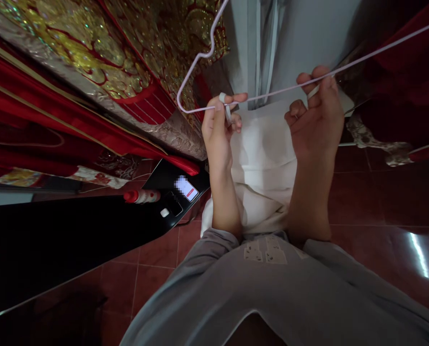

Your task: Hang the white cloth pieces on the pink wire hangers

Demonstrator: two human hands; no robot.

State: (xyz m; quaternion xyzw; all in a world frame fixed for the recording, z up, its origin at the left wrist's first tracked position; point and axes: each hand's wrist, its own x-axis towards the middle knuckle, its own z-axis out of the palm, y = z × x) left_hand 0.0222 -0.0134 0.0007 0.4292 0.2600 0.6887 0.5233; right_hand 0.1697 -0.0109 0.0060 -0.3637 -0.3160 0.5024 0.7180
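Note:
A thin pale pink clothes hanger stretches across in front of me, its bottom bar slanting up to the right. Near the bar's left corner, my left hand pinches it between thumb and fingers. Farther right along the same bar, my right hand grips it with thumb and forefinger, the other fingers curled. Whitish bands circle fingers on both hands. The hanger's right end and its hook lie outside the view. No garment shows on the bar between my hands.
Red and gold sequined garments hang at the left. Dark red clothes hang at the right. A black table holds a red-capped bottle, a lit phone, a dark phone-like object and a small white case. Red tiles cover the floor.

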